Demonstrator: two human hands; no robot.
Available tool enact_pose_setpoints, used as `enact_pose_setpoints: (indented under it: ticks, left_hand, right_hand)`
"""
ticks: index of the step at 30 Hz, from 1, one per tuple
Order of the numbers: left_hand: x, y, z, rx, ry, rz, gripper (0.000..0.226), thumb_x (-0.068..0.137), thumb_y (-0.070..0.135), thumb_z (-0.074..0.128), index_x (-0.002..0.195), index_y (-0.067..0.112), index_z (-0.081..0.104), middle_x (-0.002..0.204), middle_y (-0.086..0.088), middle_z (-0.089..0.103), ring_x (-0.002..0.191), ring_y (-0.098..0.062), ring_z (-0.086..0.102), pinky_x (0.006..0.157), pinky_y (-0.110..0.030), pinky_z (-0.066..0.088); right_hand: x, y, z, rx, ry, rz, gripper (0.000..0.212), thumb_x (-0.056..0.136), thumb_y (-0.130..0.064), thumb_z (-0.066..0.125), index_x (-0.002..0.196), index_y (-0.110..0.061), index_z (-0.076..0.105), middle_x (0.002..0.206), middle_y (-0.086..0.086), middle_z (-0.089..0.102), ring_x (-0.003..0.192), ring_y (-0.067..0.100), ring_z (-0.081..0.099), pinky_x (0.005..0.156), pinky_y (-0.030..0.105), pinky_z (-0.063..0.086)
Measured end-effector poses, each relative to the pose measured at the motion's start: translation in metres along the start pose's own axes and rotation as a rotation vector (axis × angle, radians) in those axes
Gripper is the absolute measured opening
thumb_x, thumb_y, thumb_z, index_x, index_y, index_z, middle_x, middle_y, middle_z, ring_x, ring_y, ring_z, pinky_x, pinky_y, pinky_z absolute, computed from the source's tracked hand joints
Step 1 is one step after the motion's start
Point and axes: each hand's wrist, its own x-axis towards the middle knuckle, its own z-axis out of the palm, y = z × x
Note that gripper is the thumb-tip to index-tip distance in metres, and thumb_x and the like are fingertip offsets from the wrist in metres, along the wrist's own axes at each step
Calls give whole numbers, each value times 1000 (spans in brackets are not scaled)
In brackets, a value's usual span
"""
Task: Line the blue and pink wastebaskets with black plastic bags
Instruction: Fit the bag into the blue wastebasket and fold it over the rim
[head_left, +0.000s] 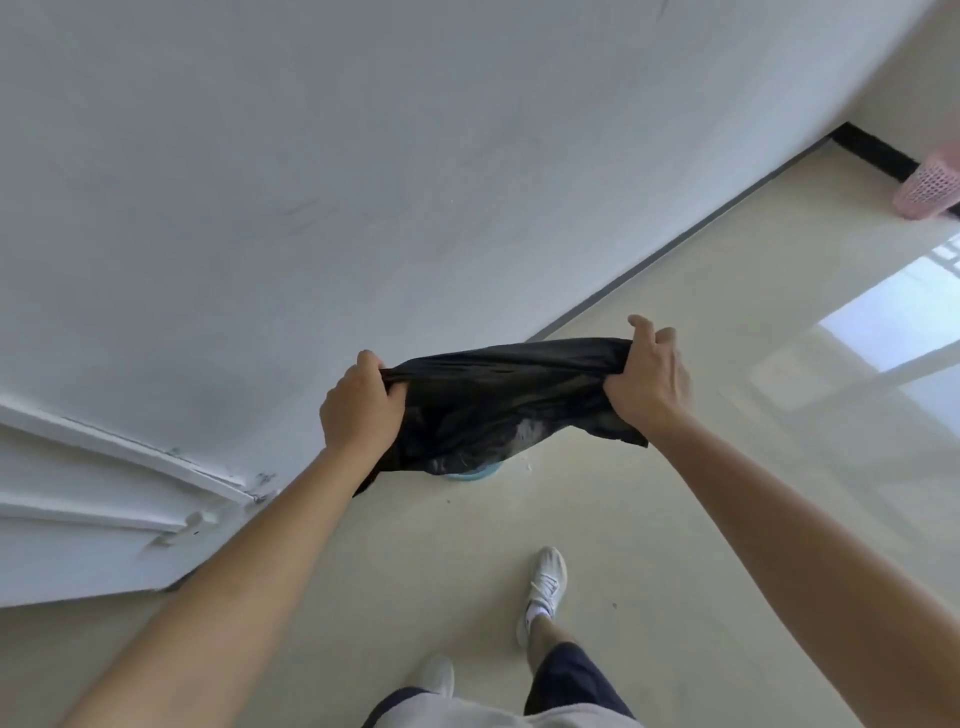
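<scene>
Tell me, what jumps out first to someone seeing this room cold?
A black plastic bag stretched wide between the left hand and right hand, mid-frame, near the white wall. Just under it peeks a sliver of the blue wastebasket on the floor. Far off at the upper right edge, the pink wastebasket stands by the dark baseboard.

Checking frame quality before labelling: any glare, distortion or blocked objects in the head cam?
Head view: strong window glare on the floor at right; wide-angle bend curves the wall base line; black bag, stretched between left hand and right hand, hides most of the blue wastebasket; pink wastebasket cropped at the edge.
</scene>
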Motion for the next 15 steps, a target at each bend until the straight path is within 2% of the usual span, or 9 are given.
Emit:
enact_pose_setpoints:
  ticks: [3, 6, 8, 10, 12, 14, 15]
  left_hand:
    - [10, 6, 37, 75, -46, -101, 21, 90, 31, 57, 88, 18, 41, 74, 2, 53, 56, -16, 44, 48, -29, 28]
    - [19, 12, 81, 90, -145, -256, 19, 91, 30, 54, 94, 16, 42, 85, -4, 58, 67, -24, 52, 55, -35, 38]
    - [24, 14, 114, 48, -201, -362, 16, 94, 30, 47, 101, 16, 45, 87, -4, 58, 74, -26, 54, 60, -37, 42]
    - [26, 14, 147, -78, -255, -458, 17, 96, 29, 38, 105, 18, 48, 87, -3, 58, 74, -24, 52, 64, -37, 42]
    - [27, 9, 181, -291, -296, -563, 23, 97, 29, 32, 108, 21, 51, 96, -12, 63, 80, -31, 57, 71, -42, 47]
    - [29, -3, 216, -474, -298, -676, 32, 97, 33, 29, 116, 23, 53, 105, -24, 63, 88, -45, 60, 76, -52, 51]
    - [30, -11, 233, -563, -285, -735, 34, 97, 35, 30, 119, 25, 54, 101, -24, 63, 79, -42, 62, 68, -49, 52]
  right_hand:
    - [52, 14, 26, 12, -119, 20, 69, 79, -5, 56, 144, -15, 36, 127, 14, 49, 107, 36, 54, 75, 35, 41]
    - [99, 28, 59, 2, -238, 56, 38, 77, -4, 53, 114, -9, 59, 102, 14, 62, 83, 33, 56, 64, 32, 42]
    - [121, 37, 89, 1, -329, 117, 24, 77, -6, 49, 97, -8, 62, 89, 11, 60, 74, 31, 54, 58, 31, 41]
    - [132, 47, 125, 61, -406, 190, 27, 79, -8, 43, 97, -7, 63, 100, 14, 57, 83, 35, 55, 69, 37, 48]
    - [136, 56, 165, 164, -460, 262, 38, 79, -11, 38, 110, -12, 60, 116, 16, 49, 93, 36, 51, 86, 41, 47]
    - [137, 63, 205, 284, -476, 333, 44, 81, -10, 37, 121, -16, 55, 123, 16, 45, 93, 33, 47, 87, 39, 43]
    - [137, 67, 225, 340, -483, 356, 44, 81, -8, 37, 121, -16, 53, 124, 16, 45, 94, 31, 46, 87, 39, 43]
